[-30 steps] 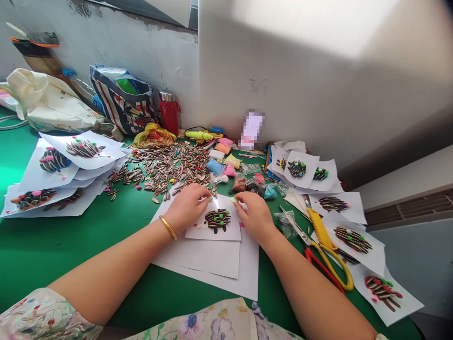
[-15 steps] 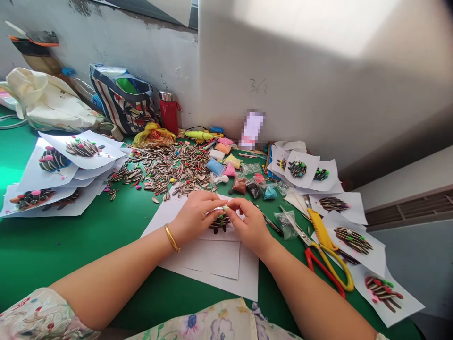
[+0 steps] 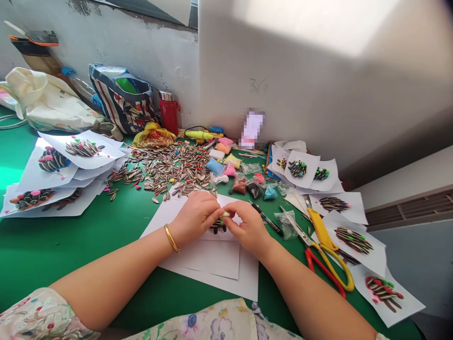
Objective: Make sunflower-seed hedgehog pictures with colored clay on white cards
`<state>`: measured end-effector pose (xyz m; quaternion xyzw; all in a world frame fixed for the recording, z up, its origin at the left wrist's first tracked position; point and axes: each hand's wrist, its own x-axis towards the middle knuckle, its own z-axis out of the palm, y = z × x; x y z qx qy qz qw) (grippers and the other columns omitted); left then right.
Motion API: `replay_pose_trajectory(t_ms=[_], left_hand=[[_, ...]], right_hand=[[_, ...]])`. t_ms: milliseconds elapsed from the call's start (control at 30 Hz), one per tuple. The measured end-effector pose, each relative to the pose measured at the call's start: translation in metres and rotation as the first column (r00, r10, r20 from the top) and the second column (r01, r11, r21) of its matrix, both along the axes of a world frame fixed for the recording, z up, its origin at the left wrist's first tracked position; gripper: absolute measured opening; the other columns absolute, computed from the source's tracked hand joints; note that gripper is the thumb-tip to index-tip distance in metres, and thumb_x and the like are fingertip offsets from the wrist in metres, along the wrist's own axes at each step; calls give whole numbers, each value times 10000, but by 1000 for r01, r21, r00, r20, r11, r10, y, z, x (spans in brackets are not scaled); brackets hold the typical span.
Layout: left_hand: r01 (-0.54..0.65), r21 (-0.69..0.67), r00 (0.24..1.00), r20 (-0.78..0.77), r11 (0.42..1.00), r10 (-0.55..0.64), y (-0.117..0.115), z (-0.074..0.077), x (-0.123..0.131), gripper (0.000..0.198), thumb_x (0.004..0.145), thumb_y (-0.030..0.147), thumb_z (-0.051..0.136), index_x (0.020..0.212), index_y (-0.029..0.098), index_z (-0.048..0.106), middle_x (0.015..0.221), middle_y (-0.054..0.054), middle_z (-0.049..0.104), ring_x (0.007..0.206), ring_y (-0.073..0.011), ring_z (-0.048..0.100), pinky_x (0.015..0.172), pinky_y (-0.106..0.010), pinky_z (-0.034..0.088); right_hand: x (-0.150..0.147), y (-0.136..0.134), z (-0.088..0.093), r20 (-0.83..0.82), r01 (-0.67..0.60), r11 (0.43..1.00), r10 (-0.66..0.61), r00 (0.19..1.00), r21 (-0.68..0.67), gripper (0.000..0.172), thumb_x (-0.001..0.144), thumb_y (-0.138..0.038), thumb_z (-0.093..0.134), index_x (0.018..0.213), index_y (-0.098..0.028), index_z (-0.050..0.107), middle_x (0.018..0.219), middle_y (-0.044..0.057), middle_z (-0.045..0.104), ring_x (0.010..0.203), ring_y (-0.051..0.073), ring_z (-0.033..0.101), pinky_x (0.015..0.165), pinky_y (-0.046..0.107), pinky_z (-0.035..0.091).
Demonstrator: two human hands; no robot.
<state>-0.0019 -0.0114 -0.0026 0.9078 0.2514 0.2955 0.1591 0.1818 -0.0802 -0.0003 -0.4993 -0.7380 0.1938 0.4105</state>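
Between the fingertips of both hands is a small piece of pale yellow-green modelling clay (image 3: 225,214). My left hand (image 3: 196,213), with a gold bangle (image 3: 171,238) at the wrist, pinches it from the left. From the right, my right hand (image 3: 249,227) closes its thumb and forefinger on it. Just below them, partly hidden by the fingers, a hedgehog figure of striped sunflower seeds (image 3: 217,225) with dark clay feet lies on white paper (image 3: 215,257). The paper sheets are stacked on the green table (image 3: 116,255).
Loose sunflower seeds (image 3: 173,165) spread behind my hands, beside bagged coloured clay (image 3: 239,184). A pen (image 3: 266,218), scissors (image 3: 327,255) and a yellow toothed tool (image 3: 320,229) lie to the right. Finished seed pictures (image 3: 332,204) line both sides. A red flask (image 3: 169,113) stands behind.
My fingers have shifted on the clay, and more of it shows now. The right fingers have moved slightly down and bent differently. Everything else on the table stays put.
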Motion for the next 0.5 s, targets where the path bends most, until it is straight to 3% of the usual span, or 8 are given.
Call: replay_pose_trajectory(t_ms=[100,300,500], left_hand=[[18,20,1000,-8,1000,-17,0,-1,0,400,1001,399,392,741,183,606,733,-28,629,747,-183,534,739,-341,369],[-3,-7,998,65,1000,4,0,0,-1,280,935,438,546,818,197,628,838,-32,657,839,-191,566,779,-328,388],[13,26,1000,-22,1000,-12,2,0,-1,342,990,363,413,760,185,592,744,-33,600,757,-186,526,727,-330,383]], right_hand=[[-1,0,-2,17,24,1000,-24,1000,19,91,885,-215,554,869,-213,644,767,12,637,750,169,560,721,306,430],[-1,1,-4,-4,49,999,-49,999,14,69,862,-199,568,881,-207,633,787,17,635,747,166,564,712,300,434],[0,1,-2,18,22,999,-23,1000,26,79,875,-200,537,845,-210,610,778,14,624,751,169,549,718,306,427]])
